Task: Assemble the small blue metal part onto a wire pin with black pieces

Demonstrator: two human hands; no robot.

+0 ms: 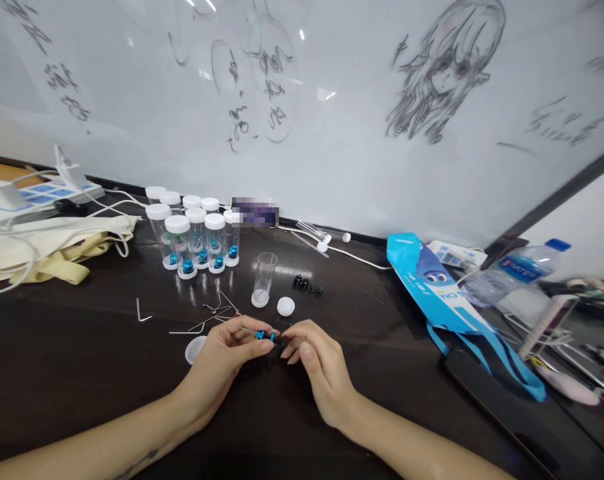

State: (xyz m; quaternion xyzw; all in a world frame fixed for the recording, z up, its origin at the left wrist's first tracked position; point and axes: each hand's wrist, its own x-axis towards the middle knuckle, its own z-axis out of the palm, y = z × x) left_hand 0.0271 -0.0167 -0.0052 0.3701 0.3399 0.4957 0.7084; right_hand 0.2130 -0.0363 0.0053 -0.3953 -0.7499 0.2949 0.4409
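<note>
In front of me, my left hand (227, 353) pinches a small blue-and-black part (267, 337) between thumb and fingers. A thin metal rod runs along the fingers toward the part. Close by on its right, my right hand (322, 370) has bent fingers, with the thumb apart from them. Its index fingertip is at the part's black end; whether it touches cannot be made out. Beyond the hands, a clear tube (265, 277) stands upright without its lid, beside a white cap (285, 307). Another white cap (196, 350) lies partly behind my left hand.
Several white-capped tubes (187, 247) holding blue parts stand at back left. Hex keys (141, 311) and wires lie nearer. Small black pieces (307, 285) sit right of the open tube. A blue bag (427, 287), water bottle (517, 270) and black phone-like slab (497, 413) are right.
</note>
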